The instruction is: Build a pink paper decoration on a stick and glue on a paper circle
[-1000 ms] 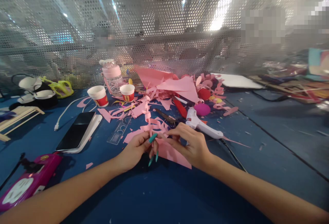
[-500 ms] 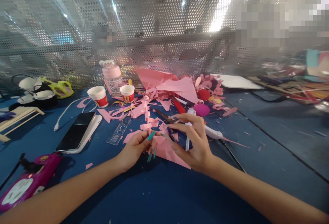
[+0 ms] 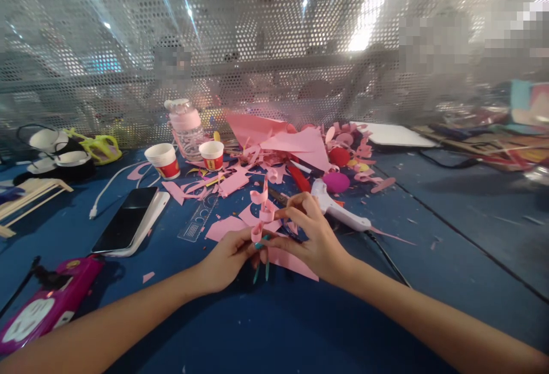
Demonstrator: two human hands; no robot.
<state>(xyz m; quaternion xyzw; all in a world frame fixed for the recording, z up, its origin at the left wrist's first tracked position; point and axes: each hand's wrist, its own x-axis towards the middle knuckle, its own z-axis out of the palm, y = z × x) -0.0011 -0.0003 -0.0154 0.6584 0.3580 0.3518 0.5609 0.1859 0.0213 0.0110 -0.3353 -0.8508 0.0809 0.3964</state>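
Near the middle, my left hand (image 3: 229, 257) is closed on the lower end of a curled pink paper strip (image 3: 266, 211). The strip stands upright, with several loops along it. Reaching in from the right, my right hand (image 3: 313, 234) has its fingers bent around the strip's lower loops, the thumb beside my left thumb. The exact contact of its fingertips is partly hidden. Under both hands lies flat pink paper (image 3: 294, 262). Just behind my right hand are a white glue gun (image 3: 343, 211) and dark-bladed scissors (image 3: 277, 193).
Pink paper scraps (image 3: 295, 142) pile up at the back, beside a purple oval (image 3: 336, 182). To the left are paper cups (image 3: 163, 162), a bottle (image 3: 186, 125), a clear ruler (image 3: 198, 219), a phone (image 3: 126, 219) and a magenta device (image 3: 51, 299). A perforated metal screen (image 3: 274, 31) stands behind.
My right hand has moved left and closed in on the strip from a spread, separate pose. The strip has shifted right and turned in my left hand.
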